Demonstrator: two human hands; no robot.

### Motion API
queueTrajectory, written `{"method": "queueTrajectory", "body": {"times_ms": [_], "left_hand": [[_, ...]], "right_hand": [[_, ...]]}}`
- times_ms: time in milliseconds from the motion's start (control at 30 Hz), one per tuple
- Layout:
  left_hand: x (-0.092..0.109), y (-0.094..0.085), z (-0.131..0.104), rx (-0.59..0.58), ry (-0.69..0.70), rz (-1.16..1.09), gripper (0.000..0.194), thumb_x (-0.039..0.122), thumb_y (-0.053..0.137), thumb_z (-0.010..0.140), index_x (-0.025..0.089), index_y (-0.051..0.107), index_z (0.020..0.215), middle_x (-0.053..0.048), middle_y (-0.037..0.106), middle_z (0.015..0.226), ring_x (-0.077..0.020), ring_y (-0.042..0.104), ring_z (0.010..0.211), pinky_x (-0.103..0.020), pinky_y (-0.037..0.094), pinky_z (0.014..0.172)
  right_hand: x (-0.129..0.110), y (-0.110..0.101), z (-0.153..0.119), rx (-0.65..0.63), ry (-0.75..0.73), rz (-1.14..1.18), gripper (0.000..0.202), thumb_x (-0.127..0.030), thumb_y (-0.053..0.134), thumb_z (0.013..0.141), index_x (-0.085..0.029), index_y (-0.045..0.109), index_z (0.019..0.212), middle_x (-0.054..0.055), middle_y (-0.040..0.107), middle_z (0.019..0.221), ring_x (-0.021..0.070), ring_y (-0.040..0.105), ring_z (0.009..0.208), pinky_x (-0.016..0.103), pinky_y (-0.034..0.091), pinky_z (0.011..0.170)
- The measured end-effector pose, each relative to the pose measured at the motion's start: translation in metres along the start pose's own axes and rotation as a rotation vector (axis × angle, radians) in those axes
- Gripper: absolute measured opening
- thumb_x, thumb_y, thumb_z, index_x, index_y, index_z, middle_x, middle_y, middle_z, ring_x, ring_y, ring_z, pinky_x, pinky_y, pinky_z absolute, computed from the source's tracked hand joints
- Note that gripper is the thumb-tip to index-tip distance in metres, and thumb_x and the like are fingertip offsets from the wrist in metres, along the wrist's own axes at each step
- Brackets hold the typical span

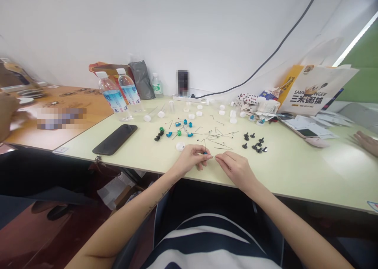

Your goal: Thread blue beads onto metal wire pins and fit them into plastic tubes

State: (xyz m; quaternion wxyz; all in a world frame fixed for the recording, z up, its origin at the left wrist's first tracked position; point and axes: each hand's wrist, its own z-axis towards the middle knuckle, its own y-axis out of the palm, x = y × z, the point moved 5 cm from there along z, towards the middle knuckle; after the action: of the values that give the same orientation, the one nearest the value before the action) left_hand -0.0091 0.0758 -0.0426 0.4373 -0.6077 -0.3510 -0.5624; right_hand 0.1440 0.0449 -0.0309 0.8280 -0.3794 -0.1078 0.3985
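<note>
Near the table's front edge, my left hand (193, 157) pinches a small blue part (205, 153) with a thin bent metal wire (204, 144) standing up from it. My right hand (236, 167) is just to the right, its fingertips closed on a thin metal pin (214, 157) that reaches to the blue part. A round white cap (180, 146) lies left of my left hand. Behind the hands are loose metal wires (223, 135), blue parts (190, 135), green parts (179, 133) and several black parts (259, 144).
A black phone (115, 139) lies at the left, with water bottles (115, 100) behind it. White-capped tubes (151, 113) stand and lie along the back. A paper bag (314, 89) is at the back right. Another person's hand (366, 142) rests at the right edge.
</note>
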Motion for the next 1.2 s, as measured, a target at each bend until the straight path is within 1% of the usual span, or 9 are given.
{"method": "queueTrajectory", "body": {"times_ms": [133,233,333,533,667,800,900,1033,1200], "left_hand": [[-0.002,-0.001,0.001,-0.002,-0.009,-0.041,0.027,0.037,0.064,0.072,0.011,0.063,0.081,-0.002,0.058,0.059,-0.0077,0.053,0.045,-0.019,0.044,0.045],[-0.003,-0.001,0.001,0.002,-0.024,-0.051,0.028,0.037,0.065,0.071,0.011,0.063,0.082,-0.003,0.059,0.059,-0.0075,0.052,0.045,-0.018,0.044,0.044],[-0.004,-0.002,0.002,0.006,-0.033,-0.051,0.028,0.037,0.065,0.071,0.012,0.063,0.082,-0.003,0.06,0.059,-0.0076,0.053,0.045,-0.018,0.044,0.044],[-0.004,-0.001,0.001,-0.001,-0.024,-0.067,0.027,0.037,0.066,0.07,0.012,0.063,0.081,-0.002,0.059,0.059,-0.0086,0.054,0.047,-0.018,0.044,0.045],[-0.002,0.0,0.001,-0.001,-0.018,-0.051,0.028,0.037,0.065,0.071,0.011,0.063,0.082,-0.003,0.059,0.059,-0.0077,0.053,0.044,-0.019,0.045,0.045],[-0.003,0.0,0.001,0.007,-0.03,-0.063,0.027,0.035,0.066,0.069,0.011,0.063,0.082,-0.003,0.059,0.059,-0.01,0.055,0.049,-0.019,0.046,0.045],[-0.005,0.0,0.001,0.007,-0.033,-0.077,0.026,0.032,0.067,0.068,0.011,0.063,0.083,-0.006,0.062,0.067,-0.0114,0.058,0.054,-0.019,0.046,0.045],[-0.004,0.0,0.002,-0.003,-0.032,-0.082,0.025,0.03,0.067,0.069,0.01,0.062,0.084,-0.009,0.064,0.076,-0.0114,0.058,0.056,-0.02,0.047,0.046],[-0.004,0.001,0.002,0.0,-0.029,-0.084,0.025,0.03,0.067,0.068,0.011,0.062,0.083,-0.007,0.064,0.071,-0.011,0.058,0.054,-0.02,0.047,0.045]], "right_hand": [[-0.003,-0.004,-0.003,0.054,-0.044,-0.122,0.022,-0.017,0.044,0.089,-0.015,0.058,0.107,0.008,0.062,0.084,0.0164,0.058,0.078,0.027,0.046,0.068],[-0.007,-0.007,-0.005,0.064,-0.095,-0.209,0.023,-0.011,0.044,0.087,-0.015,0.059,0.104,0.009,0.062,0.089,0.0167,0.057,0.082,0.027,0.047,0.07],[-0.01,-0.008,-0.005,0.063,-0.139,-0.26,0.023,-0.008,0.043,0.086,-0.015,0.059,0.103,0.009,0.062,0.088,0.0163,0.057,0.081,0.026,0.047,0.07],[-0.01,-0.01,-0.005,0.09,-0.14,-0.267,0.023,-0.007,0.044,0.086,-0.016,0.058,0.1,0.011,0.06,0.102,0.0163,0.06,0.085,0.026,0.048,0.069],[-0.01,-0.009,-0.004,0.055,-0.144,-0.255,0.024,-0.007,0.04,0.087,-0.015,0.059,0.099,0.01,0.062,0.094,0.0167,0.059,0.087,0.025,0.048,0.07],[-0.009,-0.008,-0.004,0.036,-0.122,-0.259,0.024,-0.008,0.04,0.087,-0.016,0.061,0.095,0.007,0.063,0.091,0.0145,0.059,0.08,0.024,0.046,0.068],[-0.007,-0.007,-0.003,0.029,-0.111,-0.25,0.023,-0.007,0.042,0.087,-0.017,0.062,0.093,0.005,0.064,0.088,0.0128,0.059,0.075,0.023,0.044,0.066],[-0.003,-0.004,-0.003,0.037,-0.073,-0.197,0.023,-0.008,0.042,0.087,-0.016,0.063,0.091,0.005,0.064,0.086,0.0112,0.059,0.073,0.021,0.044,0.064],[0.001,-0.002,-0.003,0.04,-0.026,-0.142,0.019,-0.012,0.044,0.088,-0.016,0.063,0.088,0.004,0.064,0.081,0.0097,0.059,0.069,0.019,0.041,0.059]]}}
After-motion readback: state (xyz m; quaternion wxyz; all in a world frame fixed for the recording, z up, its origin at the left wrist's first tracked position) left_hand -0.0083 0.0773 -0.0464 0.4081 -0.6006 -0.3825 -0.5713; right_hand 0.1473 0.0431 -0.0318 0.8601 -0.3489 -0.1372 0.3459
